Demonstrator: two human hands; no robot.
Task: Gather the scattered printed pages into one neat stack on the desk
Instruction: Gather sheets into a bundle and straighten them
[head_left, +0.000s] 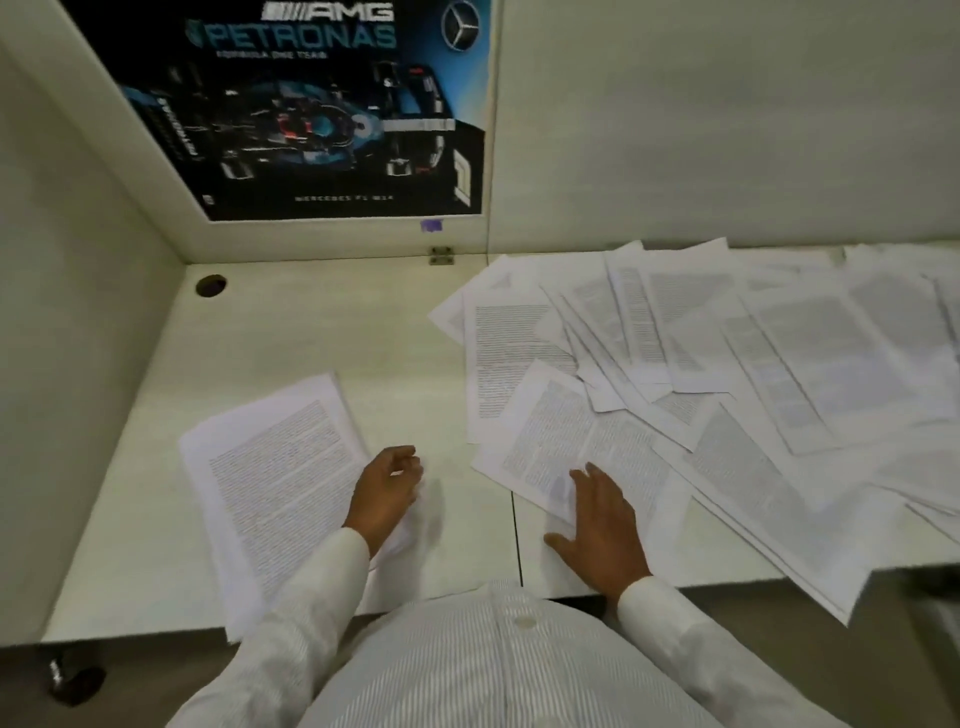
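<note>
We are early in the job, by our reading. On the left part of the table (291, 322) lies a small stack (270, 483) of printed pages, turned at an angle to the table's front edge, its sheets roughly squared but with a few edges showing along the side. Our left hand (387, 491) rests at the stack's right edge with the fingers curled; something white and blurred sits under the palm, and we cannot tell whether the grip is closed on a sheet or merely resting there.

To the right, the scattered pages (727, 353) cover much of the table: many sheets fanned and overlapping at all angles, reaching the back wall and running out of view at the right, with some hanging over the front edge. Our right hand (602, 519) lies flat, fingers spread and open, pressing on the nearest page (576, 441) at the loose pile's near-left corner; it holds nothing, only pins or slides that sheet.

So a few pages are gathered and the greater part is left. What remains, as we judge it, is to draw the sheets across one by one or in handfuls, lay them on the stack, and finally square the whole.

A racing-car poster (311, 114) hangs on the partition behind.
</note>
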